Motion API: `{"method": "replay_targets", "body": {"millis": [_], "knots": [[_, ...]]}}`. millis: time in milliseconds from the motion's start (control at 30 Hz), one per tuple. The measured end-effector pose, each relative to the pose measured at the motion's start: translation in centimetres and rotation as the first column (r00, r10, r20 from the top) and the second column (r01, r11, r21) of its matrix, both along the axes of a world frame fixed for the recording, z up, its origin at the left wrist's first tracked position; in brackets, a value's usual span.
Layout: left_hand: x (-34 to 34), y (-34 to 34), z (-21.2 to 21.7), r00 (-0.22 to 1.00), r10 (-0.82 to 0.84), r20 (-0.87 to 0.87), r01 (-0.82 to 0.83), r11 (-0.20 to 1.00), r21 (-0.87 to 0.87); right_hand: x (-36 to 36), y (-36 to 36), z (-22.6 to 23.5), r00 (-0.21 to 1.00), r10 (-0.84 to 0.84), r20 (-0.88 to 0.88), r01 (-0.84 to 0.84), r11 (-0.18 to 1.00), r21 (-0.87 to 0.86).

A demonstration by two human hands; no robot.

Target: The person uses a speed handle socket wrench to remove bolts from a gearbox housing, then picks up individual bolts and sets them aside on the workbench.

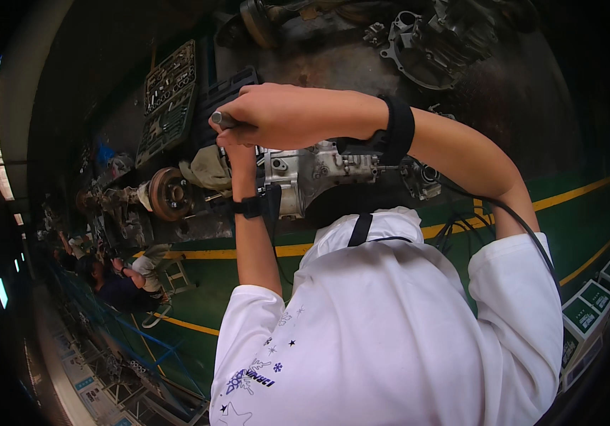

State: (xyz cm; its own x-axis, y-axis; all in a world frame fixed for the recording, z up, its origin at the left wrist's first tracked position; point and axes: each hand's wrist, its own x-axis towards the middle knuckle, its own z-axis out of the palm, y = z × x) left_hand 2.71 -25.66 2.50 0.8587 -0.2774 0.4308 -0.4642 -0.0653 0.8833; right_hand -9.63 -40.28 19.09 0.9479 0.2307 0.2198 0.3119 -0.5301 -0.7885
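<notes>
My right hand (269, 113) is closed in a fist around a round metal bar (222, 119), whose blunt end pokes out on the left. What the rest of the bar reaches is hidden. My left hand (231, 142) is just below, mostly covered by the right one, and its fingers cannot be made out. Beneath both arms lies a silver gearbox casing (291, 184) on the dark bench. A crumpled tan cloth (208, 170) rests left of my left wrist. Beyond it sits a rusty brown drum (171, 194) with a hub in its middle.
An open socket set case (169, 99) lies at the far left, with a black case (230, 85) beside it. Another metal housing (426, 53) stands at the back right. Black cables (458, 226) hang near the bench edge. A person (124, 280) sits at the left.
</notes>
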Motion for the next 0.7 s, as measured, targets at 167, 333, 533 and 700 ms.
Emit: {"method": "replay_targets", "body": {"millis": [167,333,533,700], "knots": [[-1.2,-5.9,0.8,0.983,-0.119,-0.136,0.117,0.993,-0.028,0.4,3.0,-3.3,0.957,-0.069,0.282,0.152,0.947,-0.284],[-10.2,-5.7,-2.8,0.799,-0.593,0.104,0.564,0.797,0.216,2.1,1.6,1.2,0.992,0.065,-0.108,-0.073,0.995,-0.068],[-12.0,-3.9,-2.5,0.606,-0.740,-0.290,0.779,0.480,0.403,0.1,1.0,0.9,0.877,0.460,-0.139,-0.456,0.888,0.057],[-13.8,-2.8,-0.9,0.612,-0.672,-0.416,0.744,0.312,0.590,-0.6,1.8,-0.5,0.750,0.597,-0.283,-0.545,0.801,0.248]]}}
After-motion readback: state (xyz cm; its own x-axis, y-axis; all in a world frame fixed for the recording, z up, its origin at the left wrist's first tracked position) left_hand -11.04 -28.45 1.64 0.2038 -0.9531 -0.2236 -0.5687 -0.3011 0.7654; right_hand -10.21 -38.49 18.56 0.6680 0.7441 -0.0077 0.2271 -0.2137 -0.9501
